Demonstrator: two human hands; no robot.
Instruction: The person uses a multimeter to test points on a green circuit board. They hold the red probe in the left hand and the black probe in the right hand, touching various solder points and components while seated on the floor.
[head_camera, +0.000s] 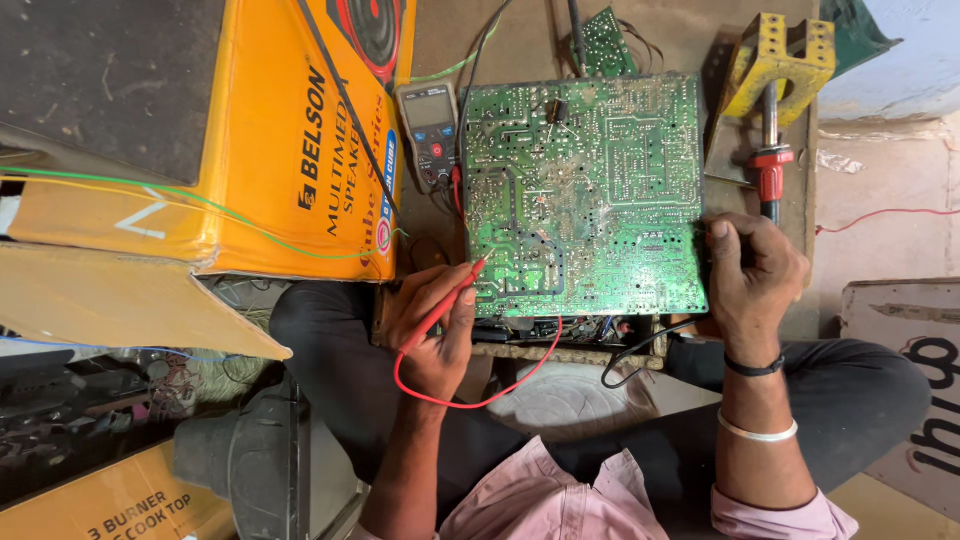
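Observation:
A large green circuit board (585, 190) lies solder side up in front of me. My left hand (432, 325) grips a red test probe (455, 297) whose tip touches the board's lower left edge; its red lead (470, 400) loops below my wrist. My right hand (752, 275) rests on the board's right edge, fingers closed around something thin and dark; a black lead (640, 355) runs out under the board toward it. A grey multimeter (430, 135) lies just left of the board.
An orange cardboard box (270, 150) stands at the left, with green and yellow wires across it. A red-handled soldering iron (770, 165) rests in a yellow metal stand (780, 60) at the upper right. A smaller green board (605, 40) lies behind. My crossed legs (330, 340) sit below.

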